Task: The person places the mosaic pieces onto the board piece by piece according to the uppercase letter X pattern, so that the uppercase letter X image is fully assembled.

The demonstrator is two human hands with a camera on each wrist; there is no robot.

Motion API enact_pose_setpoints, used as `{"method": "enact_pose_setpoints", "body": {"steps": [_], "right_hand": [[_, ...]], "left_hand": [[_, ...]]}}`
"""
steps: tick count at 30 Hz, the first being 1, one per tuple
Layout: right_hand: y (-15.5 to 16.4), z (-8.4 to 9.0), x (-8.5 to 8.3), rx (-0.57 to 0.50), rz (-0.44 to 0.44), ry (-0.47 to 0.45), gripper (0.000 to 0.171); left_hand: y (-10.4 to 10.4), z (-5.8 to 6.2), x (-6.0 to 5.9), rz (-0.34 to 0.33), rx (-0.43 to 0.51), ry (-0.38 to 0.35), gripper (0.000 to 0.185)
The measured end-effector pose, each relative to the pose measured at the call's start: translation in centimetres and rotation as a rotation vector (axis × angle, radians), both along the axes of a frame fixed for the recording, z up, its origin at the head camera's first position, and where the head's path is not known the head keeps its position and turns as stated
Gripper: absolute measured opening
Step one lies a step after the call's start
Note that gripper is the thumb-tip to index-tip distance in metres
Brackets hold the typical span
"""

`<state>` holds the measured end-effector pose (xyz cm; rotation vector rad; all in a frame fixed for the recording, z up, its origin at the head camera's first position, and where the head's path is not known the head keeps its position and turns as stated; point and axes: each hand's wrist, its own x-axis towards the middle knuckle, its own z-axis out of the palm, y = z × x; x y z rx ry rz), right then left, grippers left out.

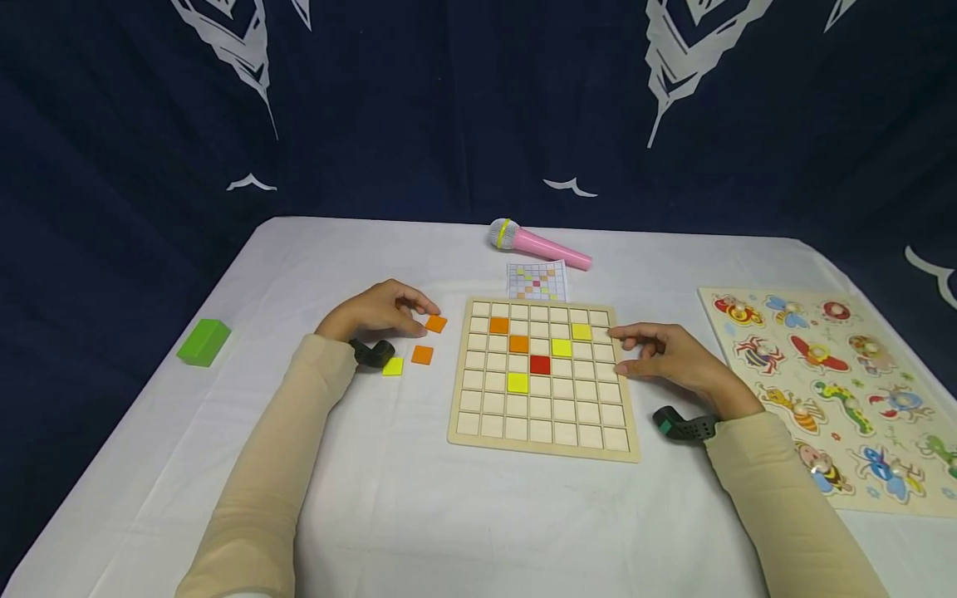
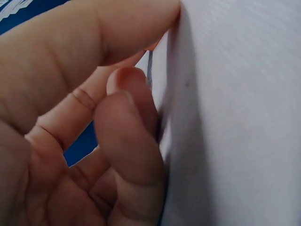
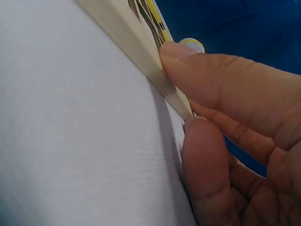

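Note:
A wooden grid board lies at the middle of the white table, with orange, yellow and red tiles in a few of its squares. Left of it lie three loose tiles: an orange tile, another orange tile and a yellow tile. My left hand rests on the cloth with curved fingers, its fingertips touching the upper orange tile; the left wrist view shows a sliver of that orange tile at the index tip. My right hand pinches the board's right edge between thumb and fingers.
A pink toy microphone and a small pattern card lie behind the board. A green block sits far left. An insect peg puzzle fills the right side. A dark blue curtain hangs behind the table.

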<state>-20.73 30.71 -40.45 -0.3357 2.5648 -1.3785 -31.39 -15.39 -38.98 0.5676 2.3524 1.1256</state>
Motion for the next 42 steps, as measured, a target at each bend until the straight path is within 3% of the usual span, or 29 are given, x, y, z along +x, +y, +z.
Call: {"method": "enact_pose_setpoints", "body": {"steps": [17,30,34,42], "right_hand": [[-0.1,-0.1,0.0,-0.007,-0.003,0.002,0.060],[-0.2,-0.2,0.0,0.003,-0.013,-0.015,0.061],[-0.2,-0.2,0.0,-0.005,-0.010,-0.015,0.060],[-0.2,0.0,0.2,-0.002,-0.011,-0.009,0.059]], "left_hand": [[0.2,0.0,0.1,0.014,-0.058,0.058,0.036],[0.3,0.0,0.1,0.009,-0.037,0.137,0.029],[0.4,0.4,0.2,0.017,-0.028,0.143,0.028],[1.3,1.8,0.6,-0.015,-0.006,0.237,0.028]]}}
